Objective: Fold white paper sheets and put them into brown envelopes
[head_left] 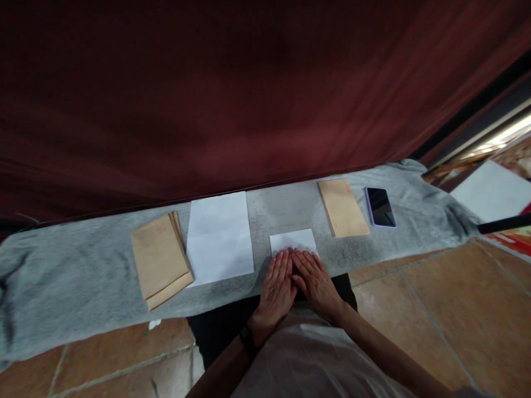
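A small white sheet of paper [292, 237], which looks folded, lies on the grey cloth in front of me. My left hand [279, 282] rests flat on its near part, fingers stretched out and pointing away from me. Beside it, my right hand [314, 278] presses flat on the same paper, its fingertips close to those of the left. The paper's near edge is hidden under both palms. To the left lies a larger white sheet [219, 237] with a faint crease across it.
Several brown envelopes [160, 254] overlap at the left of the grey cloth [83, 271]. More brown envelopes [343, 207] lie at the right, next to a phone [380, 207] with a dark screen. A dark red curtain [232, 110] hangs behind the narrow surface.
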